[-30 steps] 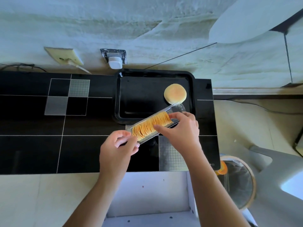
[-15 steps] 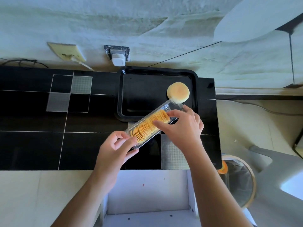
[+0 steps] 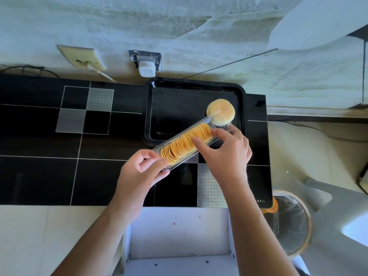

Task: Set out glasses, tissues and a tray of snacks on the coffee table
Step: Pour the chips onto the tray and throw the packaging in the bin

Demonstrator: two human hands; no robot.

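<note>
A clear plastic sleeve of round orange crackers hangs slanted over the near edge of the black tray. My left hand grips the sleeve's near end. My right hand has its fingers on the crackers at the far, emptier end. A round pale bun lies in the tray's right part, partly behind the sleeve's tip. The tray rests on a black tiled table against the wall.
A wall socket with a white plug and a cream outlet sit behind the table. A white open box stands below my arms. A round bin and a grey chair are at the right.
Both hands have carried the cracker sleeve a little further over the tray, so its tip now overlaps the bun. My right fingers have shifted onto the crackers.
</note>
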